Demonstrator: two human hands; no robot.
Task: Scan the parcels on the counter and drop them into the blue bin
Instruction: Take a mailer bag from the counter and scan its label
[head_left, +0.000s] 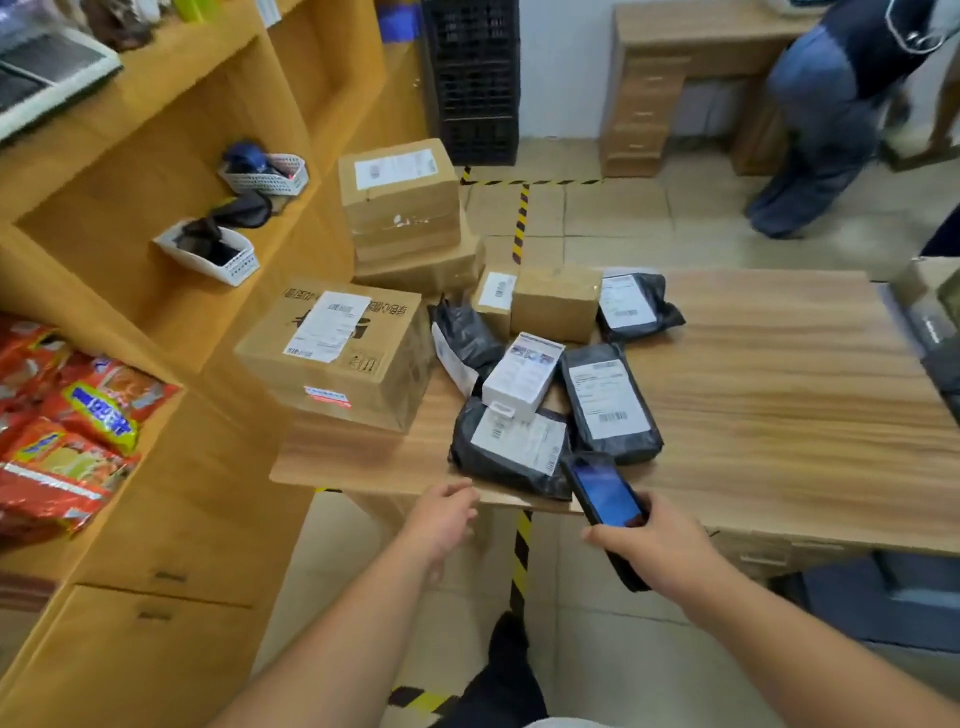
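My right hand (657, 545) grips the scanner (605, 496), long axis pointing far-left at the near black parcel (511, 452); my left hand (441, 519) hangs relaxed at the counter's (779, 389) near edge.

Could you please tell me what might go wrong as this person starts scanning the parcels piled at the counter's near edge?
1. The nearest black mailer bag hangs over the counter edge, so the reaching left hand might knock it to the floor.
2. The white box lies tilted on the bags and could slide when one is pulled.
3. The right hand holds the scanner over crowded labels, so it may read the wrong one.
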